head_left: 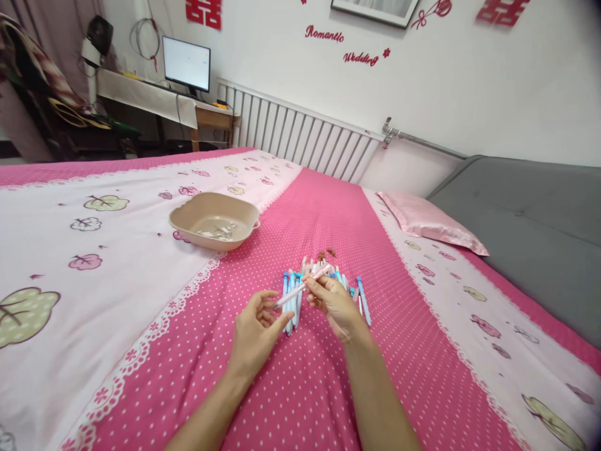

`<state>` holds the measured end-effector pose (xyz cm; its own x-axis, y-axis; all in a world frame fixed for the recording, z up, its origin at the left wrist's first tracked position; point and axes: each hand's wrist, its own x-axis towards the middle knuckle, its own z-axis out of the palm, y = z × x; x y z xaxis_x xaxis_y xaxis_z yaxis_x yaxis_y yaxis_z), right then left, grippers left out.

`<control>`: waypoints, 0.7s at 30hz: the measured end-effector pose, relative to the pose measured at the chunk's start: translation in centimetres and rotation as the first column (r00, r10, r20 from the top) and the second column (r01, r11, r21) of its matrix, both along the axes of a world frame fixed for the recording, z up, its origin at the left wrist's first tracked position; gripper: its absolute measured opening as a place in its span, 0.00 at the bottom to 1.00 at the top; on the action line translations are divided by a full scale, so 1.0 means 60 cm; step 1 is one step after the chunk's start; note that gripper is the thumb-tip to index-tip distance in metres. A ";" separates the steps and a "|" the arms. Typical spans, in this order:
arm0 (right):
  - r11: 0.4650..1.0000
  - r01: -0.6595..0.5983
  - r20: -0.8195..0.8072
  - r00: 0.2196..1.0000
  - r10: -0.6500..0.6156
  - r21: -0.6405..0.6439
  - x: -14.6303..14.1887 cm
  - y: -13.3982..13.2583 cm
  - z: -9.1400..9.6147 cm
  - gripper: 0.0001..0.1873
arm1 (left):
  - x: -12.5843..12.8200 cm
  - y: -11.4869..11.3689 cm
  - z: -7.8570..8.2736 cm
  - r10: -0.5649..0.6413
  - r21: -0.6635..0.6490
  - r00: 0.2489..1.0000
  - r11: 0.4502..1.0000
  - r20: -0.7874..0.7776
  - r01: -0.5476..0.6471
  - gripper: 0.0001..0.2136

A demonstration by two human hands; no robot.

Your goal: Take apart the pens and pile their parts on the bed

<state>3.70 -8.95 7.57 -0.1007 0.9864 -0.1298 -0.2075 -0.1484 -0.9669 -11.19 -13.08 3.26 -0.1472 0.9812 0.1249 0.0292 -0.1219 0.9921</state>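
Note:
A pale pink-and-white pen (291, 294) is pinched between the thumb and fingers of my right hand (339, 307), slanting down to the left with its tip low. My left hand (256, 327) is beside that tip, its thumb and fingers apart and nothing visible in its grip. Beneath both hands lie several blue and white pens (363, 302) on the pink dotted bedspread, some hidden by the right hand. Pale pink pens and small brown ornaments (330, 252) lie just beyond them.
A beige plastic basin (176, 220) with small clear and white pieces inside stands on the bed at the left. At the back right is a pink pillow (429, 220) by the grey headboard (530, 232). White rails (300, 134) border the far side, near a desk with a monitor (186, 64).

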 end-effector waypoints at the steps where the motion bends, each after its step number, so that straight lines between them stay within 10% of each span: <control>1: 1.000 -0.007 0.002 1.000 0.007 -0.001 -0.002 -0.001 0.001 0.19 | 0.001 -0.001 0.000 0.011 0.011 1.000 1.000 -0.019 -0.011 0.17; 11: 0.999 -0.049 -0.012 0.999 0.049 0.008 0.000 -0.003 0.002 0.17 | -0.004 -0.004 -0.001 -0.125 -0.081 0.992 0.989 -0.006 0.124 0.20; 21: 0.998 -0.055 -0.010 0.998 0.055 0.004 -0.005 -0.005 0.003 0.17 | 0.001 -0.001 0.000 -0.015 0.043 1.000 0.999 -0.002 0.015 0.13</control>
<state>3.42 -9.25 7.74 -0.1565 0.9798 -0.1245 -0.2093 -0.1561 -0.9653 -11.13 -13.15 3.28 -0.1326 0.9769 0.1674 0.0291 -0.1649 0.9859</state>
